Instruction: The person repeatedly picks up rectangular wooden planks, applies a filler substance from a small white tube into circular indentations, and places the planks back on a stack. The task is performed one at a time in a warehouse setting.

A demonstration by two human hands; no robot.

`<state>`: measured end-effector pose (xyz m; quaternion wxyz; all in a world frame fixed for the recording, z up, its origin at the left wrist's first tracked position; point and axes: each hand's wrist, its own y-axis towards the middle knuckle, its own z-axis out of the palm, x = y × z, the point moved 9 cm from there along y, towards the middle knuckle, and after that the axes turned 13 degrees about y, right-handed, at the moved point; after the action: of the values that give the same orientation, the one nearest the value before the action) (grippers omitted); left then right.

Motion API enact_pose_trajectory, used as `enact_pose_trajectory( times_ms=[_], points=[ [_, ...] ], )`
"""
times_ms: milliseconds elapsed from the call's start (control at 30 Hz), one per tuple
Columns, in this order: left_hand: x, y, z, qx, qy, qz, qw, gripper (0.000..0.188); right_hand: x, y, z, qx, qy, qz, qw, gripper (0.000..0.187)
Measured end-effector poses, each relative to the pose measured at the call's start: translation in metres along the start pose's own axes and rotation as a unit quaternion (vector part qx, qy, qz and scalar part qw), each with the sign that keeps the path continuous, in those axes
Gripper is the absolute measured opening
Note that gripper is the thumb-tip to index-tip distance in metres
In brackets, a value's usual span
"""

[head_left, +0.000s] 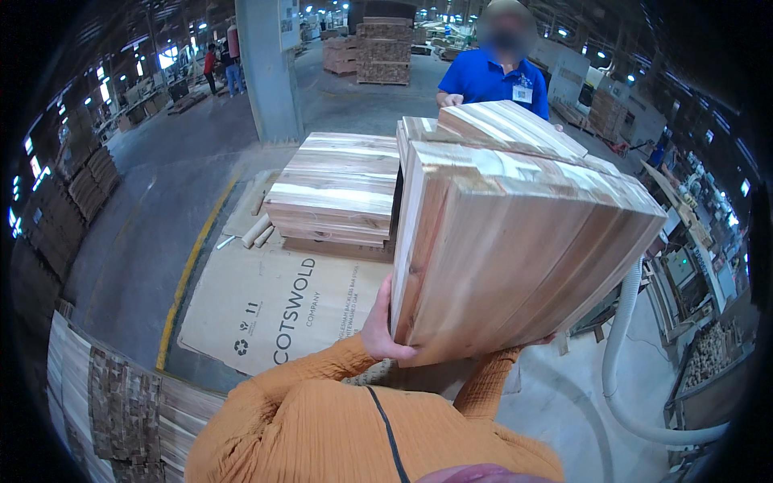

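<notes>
Gripping the near left corner of the broad wooden panel (515, 274), the left hand (380, 326) is partly hidden behind its edge. The right hand (546, 340) barely shows under the lower edge — its grip cannot be told. The panel slants before stacked boards (420, 129); any contact is unclear. Wood hides a co-worker's (487, 79) lower body.

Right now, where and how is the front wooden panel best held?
Probably by its lower left corner and bottom edge, coming from the wearer's side. The front wooden panel is broad and flat, its near face turned toward the wearer, so wide-set hands should steady it. The left hand is at that corner; the right hand, mostly hidden, shows by the bottom edge.
</notes>
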<state>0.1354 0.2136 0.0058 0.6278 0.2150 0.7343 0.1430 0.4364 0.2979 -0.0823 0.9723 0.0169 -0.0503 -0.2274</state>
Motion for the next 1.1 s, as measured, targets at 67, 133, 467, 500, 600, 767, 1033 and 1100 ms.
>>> enact_pose_trajectory(
  times_ms=[67, 133, 467, 500, 600, 767, 1033, 1100],
  points=[
    [0.009, -0.001, 0.003, 0.003, 0.007, 0.025, 1.000, 0.131, 0.007, -0.001, -0.005, -0.002, -0.004, -0.006, 1.000, 0.080],
    [0.018, -0.005, 0.008, 0.008, -0.006, 0.031, 0.999, 0.131, 0.016, -0.001, -0.010, -0.002, -0.011, -0.009, 1.000, 0.080],
    [0.031, -0.015, -0.004, -0.064, -0.070, -0.064, 0.993, 0.121, 0.033, -0.001, -0.017, -0.006, -0.036, -0.022, 0.999, 0.079],
    [0.033, -0.012, -0.008, -0.075, -0.080, -0.072, 0.991, 0.120, 0.034, -0.001, -0.017, -0.007, -0.036, -0.025, 0.999, 0.079],
    [0.035, 0.001, -0.023, -0.089, -0.091, -0.084, 0.988, 0.110, 0.033, 0.003, -0.011, 0.001, -0.034, -0.026, 0.999, 0.079],
    [0.046, 0.016, -0.043, -0.112, -0.166, -0.136, 0.970, 0.097, 0.018, 0.005, 0.008, 0.006, -0.063, -0.026, 0.998, 0.077],
    [0.072, 0.091, -0.066, -0.098, -0.233, -0.210, 0.944, 0.061, -0.014, 0.028, 0.074, -0.012, -0.084, -0.058, 0.995, 0.067],
    [0.072, 0.108, -0.055, -0.045, -0.243, -0.264, 0.933, 0.057, -0.007, 0.044, 0.077, 0.028, -0.127, -0.111, 0.985, 0.065]
  ],
)
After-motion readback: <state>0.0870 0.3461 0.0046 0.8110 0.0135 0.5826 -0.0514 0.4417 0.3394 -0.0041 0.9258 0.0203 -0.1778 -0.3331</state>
